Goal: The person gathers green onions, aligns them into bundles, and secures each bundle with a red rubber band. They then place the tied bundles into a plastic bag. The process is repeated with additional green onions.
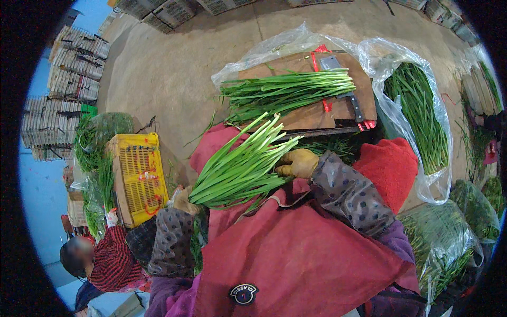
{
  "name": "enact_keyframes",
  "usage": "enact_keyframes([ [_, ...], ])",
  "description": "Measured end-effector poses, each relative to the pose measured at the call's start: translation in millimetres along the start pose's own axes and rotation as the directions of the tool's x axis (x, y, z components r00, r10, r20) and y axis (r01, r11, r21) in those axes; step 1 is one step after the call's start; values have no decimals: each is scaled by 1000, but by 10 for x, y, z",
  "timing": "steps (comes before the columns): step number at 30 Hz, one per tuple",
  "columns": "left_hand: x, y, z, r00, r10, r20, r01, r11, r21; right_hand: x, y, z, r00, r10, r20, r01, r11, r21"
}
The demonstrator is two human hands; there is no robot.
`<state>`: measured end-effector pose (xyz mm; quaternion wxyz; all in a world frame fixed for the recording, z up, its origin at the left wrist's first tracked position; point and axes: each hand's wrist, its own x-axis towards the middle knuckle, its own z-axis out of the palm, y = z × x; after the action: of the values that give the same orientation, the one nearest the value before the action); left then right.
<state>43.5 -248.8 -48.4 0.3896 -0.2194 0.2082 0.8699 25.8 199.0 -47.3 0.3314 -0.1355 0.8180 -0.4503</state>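
Note:
My left hand (186, 201), in a tan glove, is closed on the leafy end of a bunch of long green leaves with pale stems (241, 170), which looks like garlic chives. The bunch lies over my lap, pale ends pointing up and right. My right hand (299, 163), in a yellowish glove, is at the bunch's right side, fingers curled; whether it grips any stems is hidden. Beyond, a larger bunch (289, 89) rests on a brown board (309, 119). A cleaver (355, 107) with a black riveted handle lies partly beneath its pale ends.
Clear plastic bags of greens (420, 119) stand right of the board, with more bagged greens (439, 237) at lower right. A yellow plastic crate (140, 178) is on the left. A co-worker (115, 257) holds greens beyond it. Stacked crates (75, 67) line the far left.

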Motion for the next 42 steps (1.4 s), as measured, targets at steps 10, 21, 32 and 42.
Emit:
enact_keyframes([
  [10, 64, -131, 333, 882, 181, -434, -132, 981, 142, 70, 63, 236, 932, -180, -316, 117, 971, -208],
  [21, -64, -88, 210, 972, 79, -220, -79, 997, 12, -171, 208, 125, 868, 25, -497, 41, 992, 123],
  [32, -46, 61, -70, 996, 42, -79, -28, 985, 168, -684, 662, -569, 896, 122, -426, -292, 887, -359],
  [42, -113, -43, 309, 944, 324, -60, -157, 603, 782, -36, 196, -149, 826, -323, -461, 406, 909, 90],
])
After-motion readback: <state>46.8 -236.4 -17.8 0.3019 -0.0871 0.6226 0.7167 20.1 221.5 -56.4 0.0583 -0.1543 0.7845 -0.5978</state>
